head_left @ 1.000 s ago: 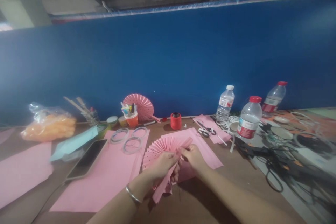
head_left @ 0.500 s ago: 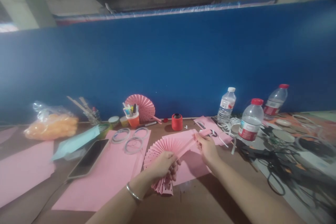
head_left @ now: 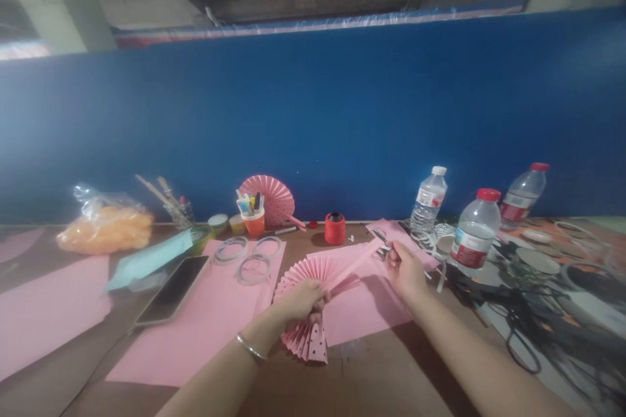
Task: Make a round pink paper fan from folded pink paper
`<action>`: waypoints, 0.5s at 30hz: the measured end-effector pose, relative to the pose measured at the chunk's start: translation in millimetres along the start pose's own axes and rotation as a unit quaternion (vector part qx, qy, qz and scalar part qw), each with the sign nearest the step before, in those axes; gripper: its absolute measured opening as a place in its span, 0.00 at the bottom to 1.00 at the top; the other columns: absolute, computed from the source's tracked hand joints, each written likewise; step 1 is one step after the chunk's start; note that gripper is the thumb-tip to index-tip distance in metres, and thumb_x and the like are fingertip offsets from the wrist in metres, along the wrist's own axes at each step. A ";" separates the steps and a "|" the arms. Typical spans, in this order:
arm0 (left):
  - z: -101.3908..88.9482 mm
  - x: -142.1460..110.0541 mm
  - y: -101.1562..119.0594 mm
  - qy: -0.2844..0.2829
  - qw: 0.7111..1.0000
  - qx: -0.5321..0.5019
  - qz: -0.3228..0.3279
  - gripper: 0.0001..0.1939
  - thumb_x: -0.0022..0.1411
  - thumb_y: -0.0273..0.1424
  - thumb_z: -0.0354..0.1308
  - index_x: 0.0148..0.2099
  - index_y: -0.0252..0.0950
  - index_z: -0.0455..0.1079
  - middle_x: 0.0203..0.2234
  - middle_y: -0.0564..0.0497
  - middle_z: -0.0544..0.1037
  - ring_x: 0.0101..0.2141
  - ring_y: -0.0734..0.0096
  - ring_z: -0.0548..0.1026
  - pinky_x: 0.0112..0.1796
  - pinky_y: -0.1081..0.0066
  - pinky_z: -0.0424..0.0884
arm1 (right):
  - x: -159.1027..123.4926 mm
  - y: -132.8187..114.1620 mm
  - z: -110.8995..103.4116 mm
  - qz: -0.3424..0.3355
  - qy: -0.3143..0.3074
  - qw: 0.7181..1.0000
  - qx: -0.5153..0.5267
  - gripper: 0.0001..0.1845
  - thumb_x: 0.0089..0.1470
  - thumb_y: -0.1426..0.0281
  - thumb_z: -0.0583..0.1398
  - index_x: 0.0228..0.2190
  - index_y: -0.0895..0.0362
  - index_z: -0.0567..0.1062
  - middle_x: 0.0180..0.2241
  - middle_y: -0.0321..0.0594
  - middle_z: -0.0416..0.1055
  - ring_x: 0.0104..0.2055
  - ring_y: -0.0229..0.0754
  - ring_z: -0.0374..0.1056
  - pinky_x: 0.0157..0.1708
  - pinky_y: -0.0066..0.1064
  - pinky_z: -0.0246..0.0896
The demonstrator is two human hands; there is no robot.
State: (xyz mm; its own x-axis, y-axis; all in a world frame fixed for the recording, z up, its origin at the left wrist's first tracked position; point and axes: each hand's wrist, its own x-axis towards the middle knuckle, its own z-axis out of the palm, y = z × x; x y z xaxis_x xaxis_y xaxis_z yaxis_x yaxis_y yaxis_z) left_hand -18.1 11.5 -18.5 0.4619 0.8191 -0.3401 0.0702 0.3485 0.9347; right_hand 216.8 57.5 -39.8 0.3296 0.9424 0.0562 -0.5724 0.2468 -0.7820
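Observation:
A pink pleated paper fan [head_left: 306,273] with dark dots is gripped near its gathered centre by my left hand [head_left: 306,303], fingers closed round it. From that grip a flat pink strip [head_left: 355,267] slants up to the right, its far end close to my right hand [head_left: 403,270]. The right fingers are curled closed over the handle end of a pair of scissors [head_left: 380,236], whose metal part shows beyond the fingertips. My hand hides most of the handles. Pink paper sheets [head_left: 364,319] lie under the fan.
A red thread spool [head_left: 335,229], a pen cup [head_left: 253,223] and a second pink fan [head_left: 271,195] stand at the back. A phone [head_left: 173,290] and wire rings [head_left: 254,268] are left. Bottles [head_left: 475,228] and tangled cables [head_left: 523,319] crowd the right.
My right hand has let go of the strip and shifted right, onto the scissors' handle end. My left hand keeps its grip on the fan. The view has shifted slightly.

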 end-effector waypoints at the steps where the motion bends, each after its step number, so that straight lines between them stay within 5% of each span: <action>1: -0.4 1.4 0.2 0.008 1.000 -0.018 0.007 0.12 0.54 0.36 0.52 0.25 0.33 0.59 0.12 0.62 0.53 0.12 0.87 0.50 0.14 0.82 0.46 | -3.4 3.3 1.9 0.013 -0.010 1.000 -0.003 0.16 0.41 0.58 0.62 0.24 0.58 0.69 0.12 0.25 0.53 0.13 0.28 0.48 0.12 0.21 0.42; 5: 1.0 1.8 3.6 0.000 0.997 -0.075 0.023 0.12 0.54 0.36 0.51 0.26 0.34 0.55 0.13 0.62 0.51 0.13 0.87 0.46 0.15 0.82 0.41 | -35.7 23.7 20.6 0.093 -0.091 0.991 -0.041 0.19 0.40 0.59 0.64 0.30 0.62 0.72 0.15 0.32 0.63 0.14 0.30 0.54 0.13 0.22 0.43; 9: 5.4 -6.8 8.2 -0.076 0.992 -0.098 -0.017 0.12 0.53 0.36 0.53 0.26 0.34 0.56 0.12 0.63 0.49 0.12 0.87 0.45 0.15 0.80 0.39 | -68.2 35.2 35.6 0.149 -0.233 0.959 -0.056 0.22 0.40 0.65 0.66 0.39 0.59 0.70 0.18 0.32 0.65 0.16 0.29 0.53 0.16 0.22 0.44; 15: 11.0 -11.7 3.8 -0.173 0.974 -0.141 -0.032 0.11 0.54 0.35 0.54 0.26 0.33 0.59 0.10 0.62 0.50 0.11 0.85 0.50 0.13 0.81 0.44 | -74.4 33.4 33.9 0.139 -0.251 0.958 -0.026 0.17 0.39 0.66 0.66 0.33 0.59 0.73 0.16 0.32 0.64 0.17 0.30 0.55 0.18 0.23 0.44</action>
State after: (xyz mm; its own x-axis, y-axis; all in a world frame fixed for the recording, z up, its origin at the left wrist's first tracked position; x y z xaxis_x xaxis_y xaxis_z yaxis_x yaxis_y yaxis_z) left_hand -13.6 -1.8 -9.9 0.7389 0.6059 -0.2947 -0.1156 0.5449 0.8305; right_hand 147.7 3.3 -49.0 -0.2394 0.9632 0.1220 -0.5426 -0.0285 -0.8395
